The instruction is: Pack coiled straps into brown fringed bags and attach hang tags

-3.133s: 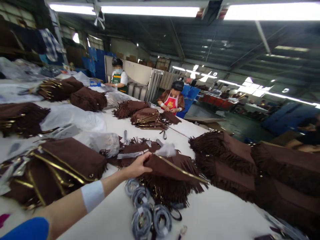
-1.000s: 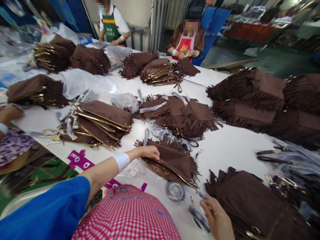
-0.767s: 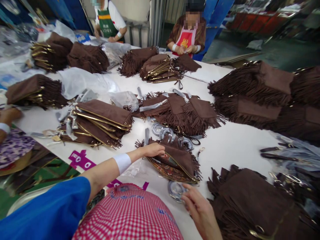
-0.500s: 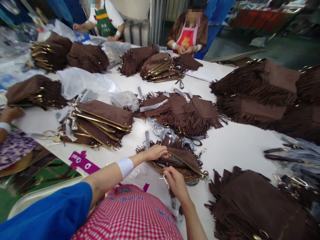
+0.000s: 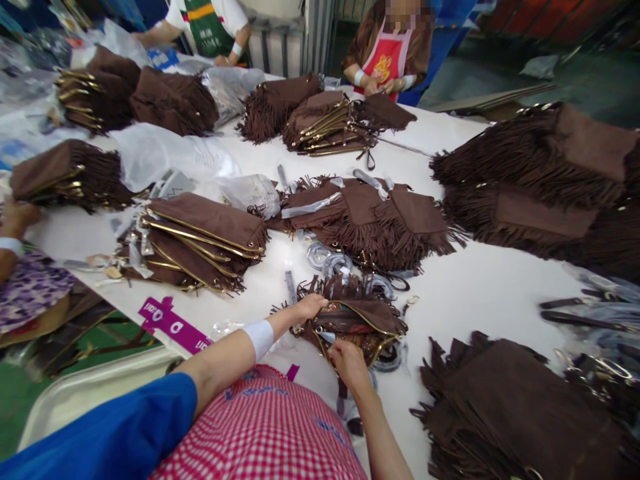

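A brown fringed bag point(image 5: 373, 316) lies on the white table in front of me, its gold zipper parted so that the patterned lining shows. My left hand point(image 5: 311, 308) is closed on the bag's left upper edge, with the fingertips partly hidden. At the near edge of the opening, the fingers of my right hand point(image 5: 349, 363) are bent and closed on the rim. A small pale strip point(image 5: 327, 337) shows beside its fingertips; I cannot tell whether they touch it. Coiled straps in clear wrap point(image 5: 330, 260) lie just behind the bag.
Stacked fringed bags point(image 5: 520, 400) lie at the near right, and gold-zipped bags point(image 5: 205, 233) at the left. More bags point(image 5: 370, 213) stand beyond the coils. Wrapped straps point(image 5: 595, 313) rest at the right edge. Co-workers' hands point(image 5: 383, 85) are across the table.
The bag's mouth gapes wider and its near side has come toward me. My right hand has moved slightly up to the rim; the metal clip by its fingers no longer shows.
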